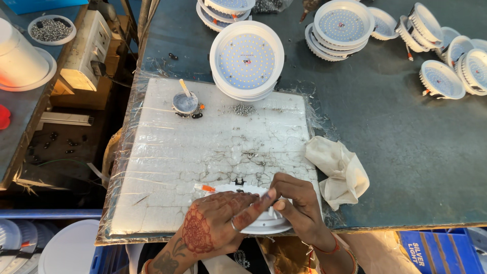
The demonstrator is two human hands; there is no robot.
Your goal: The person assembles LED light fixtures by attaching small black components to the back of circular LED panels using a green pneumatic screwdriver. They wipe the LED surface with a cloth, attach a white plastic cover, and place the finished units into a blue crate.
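Lower centre of frame: my left hand and right hand both clamped on round white LED downlight; crumpled cloth just right.

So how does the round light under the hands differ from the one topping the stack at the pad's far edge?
The light under the hands lies with its back up, while the stack-top light faces up, showing its dotted LED disc. The first is half covered by the left hand and right hand; the second sits untouched on the stack. Both are round with white rims.
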